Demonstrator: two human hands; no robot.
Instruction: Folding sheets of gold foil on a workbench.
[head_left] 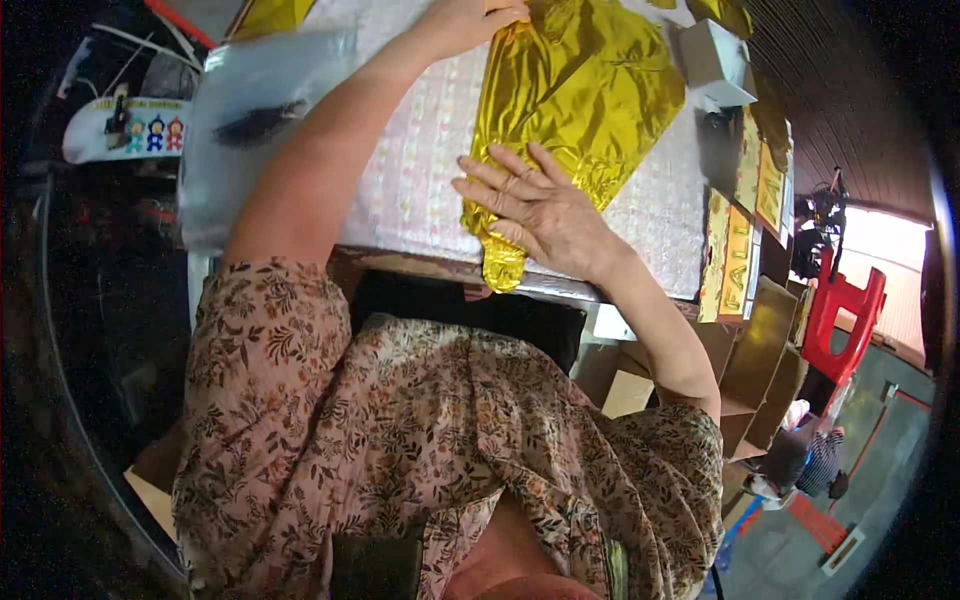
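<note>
A flat, creased gold foil balloon (590, 90), not inflated, lies over the table, its narrow rounded tail (503, 270) hanging at the near edge. My right hand (550, 215) rests on its lower part, palm down with the fingers spread. Further up, my left hand (465, 28) is at the balloon's upper left edge, its fingers closed on the foil. The picture's top edge cuts off part of that hand. Under the foil is a quilted whitish cloth (410, 190) covering the table.
Clear plastic film (270, 80) lies at the left of the table. A white box (718, 62) stands at the back right, near printed yellow cartons (735, 250). Open cardboard boxes (755, 350) and a red plastic stool (850, 315) are at the right, with another person (805, 460) beyond.
</note>
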